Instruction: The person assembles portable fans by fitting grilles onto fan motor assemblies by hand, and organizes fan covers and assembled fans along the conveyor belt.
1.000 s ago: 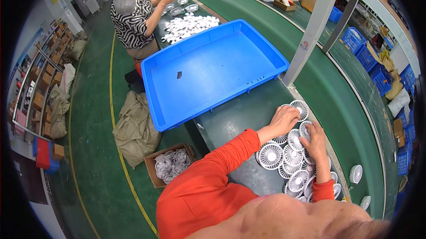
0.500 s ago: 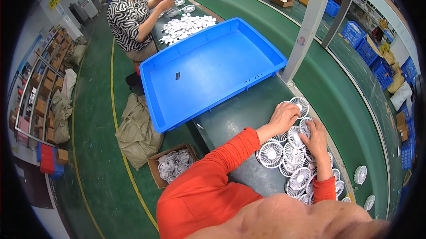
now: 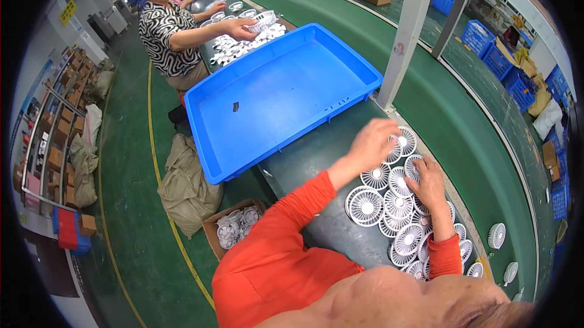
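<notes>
White round fan grilles with radial slats lie crowded, some overlapping, on the dark green worktable (image 3: 325, 203) in front of me. My left hand (image 3: 372, 143) hovers at the far end of the group beside a far grille (image 3: 406, 141); its fingers are apart and I see nothing held in them. My right hand (image 3: 431, 187) is at the right side of the group, thumb and fingers closed round the edge of another grille (image 3: 413, 168). Left of the hands, a larger grille (image 3: 366, 205) lies flat, partly over a second one.
A large blue tray (image 3: 267, 156) lies across the table beyond my left arm. Beside it rises a white post (image 3: 406, 42). A green conveyor belt (image 3: 468, 145) curves along the right. Below left stand a carton of clear-white parts (image 3: 210, 230) and a sack (image 3: 188, 188). A co-worker (image 3: 170, 42) stands beyond the tray.
My left hand has lifted off the far grilles and drawn a little left. The right hand stays at its grille. The co-worker now reaches out toward the tray with a white grille.
</notes>
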`<state>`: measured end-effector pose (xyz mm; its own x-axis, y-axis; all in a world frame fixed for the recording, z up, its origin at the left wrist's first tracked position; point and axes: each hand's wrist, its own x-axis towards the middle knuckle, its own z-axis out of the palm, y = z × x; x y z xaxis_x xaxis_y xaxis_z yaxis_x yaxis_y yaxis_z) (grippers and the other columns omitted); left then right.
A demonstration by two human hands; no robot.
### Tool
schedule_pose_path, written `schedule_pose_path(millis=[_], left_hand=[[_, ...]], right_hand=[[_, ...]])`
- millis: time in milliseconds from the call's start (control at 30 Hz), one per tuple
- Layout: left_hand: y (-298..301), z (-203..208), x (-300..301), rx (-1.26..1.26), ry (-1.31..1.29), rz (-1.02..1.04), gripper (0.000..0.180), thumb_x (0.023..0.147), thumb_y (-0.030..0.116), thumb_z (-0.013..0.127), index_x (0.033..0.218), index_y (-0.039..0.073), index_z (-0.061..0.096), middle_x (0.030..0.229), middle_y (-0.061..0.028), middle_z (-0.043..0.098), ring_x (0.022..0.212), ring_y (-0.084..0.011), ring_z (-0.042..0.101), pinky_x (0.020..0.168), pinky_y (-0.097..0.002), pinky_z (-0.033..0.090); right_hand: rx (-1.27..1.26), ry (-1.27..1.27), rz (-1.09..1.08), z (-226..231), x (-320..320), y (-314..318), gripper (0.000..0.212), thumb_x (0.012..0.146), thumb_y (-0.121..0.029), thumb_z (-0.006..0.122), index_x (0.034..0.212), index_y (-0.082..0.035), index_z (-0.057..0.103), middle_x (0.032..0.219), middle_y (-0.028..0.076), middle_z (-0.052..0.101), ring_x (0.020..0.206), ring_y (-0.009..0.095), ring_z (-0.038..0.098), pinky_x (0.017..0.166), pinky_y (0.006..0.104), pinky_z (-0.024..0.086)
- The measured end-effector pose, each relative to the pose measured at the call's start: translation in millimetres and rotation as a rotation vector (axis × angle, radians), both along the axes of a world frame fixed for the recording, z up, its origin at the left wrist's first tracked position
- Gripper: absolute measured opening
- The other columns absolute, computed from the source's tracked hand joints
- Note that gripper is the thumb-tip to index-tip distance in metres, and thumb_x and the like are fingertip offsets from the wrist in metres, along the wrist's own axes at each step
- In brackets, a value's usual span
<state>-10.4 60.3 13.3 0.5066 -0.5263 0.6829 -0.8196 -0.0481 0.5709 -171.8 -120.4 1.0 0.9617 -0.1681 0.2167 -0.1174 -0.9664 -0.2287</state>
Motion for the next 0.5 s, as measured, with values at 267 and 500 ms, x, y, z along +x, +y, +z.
schedule_pose_path(millis=[267,500], left_hand=[[110,91,149,0.134,-0.453,0.680,0.044,0.074,0.015,0.073,0.114,0.004,0.058,0.121,-0.0159,0.056,0.118,-0.0345,0.049,0.096,-0.0467,0.040],[148,88,237,0.524,-0.638,0.961,0.018,0.076,0.017,0.067,0.093,0.012,0.061,0.091,-0.0045,0.064,0.089,-0.0231,0.061,0.080,-0.0446,0.039]], right_hand=[[-0.013,-0.024,0.040,-3,-2,-1,0.053,0.069,-0.023,0.077,0.116,-0.006,0.058,0.130,0.026,0.050,0.112,0.042,0.052,0.094,0.0478,0.043],[0.043,-0.003,0.032,-2,-5,1,0.053,0.070,-0.024,0.077,0.116,-0.006,0.059,0.130,0.028,0.049,0.115,0.043,0.050,0.097,0.0483,0.042]])
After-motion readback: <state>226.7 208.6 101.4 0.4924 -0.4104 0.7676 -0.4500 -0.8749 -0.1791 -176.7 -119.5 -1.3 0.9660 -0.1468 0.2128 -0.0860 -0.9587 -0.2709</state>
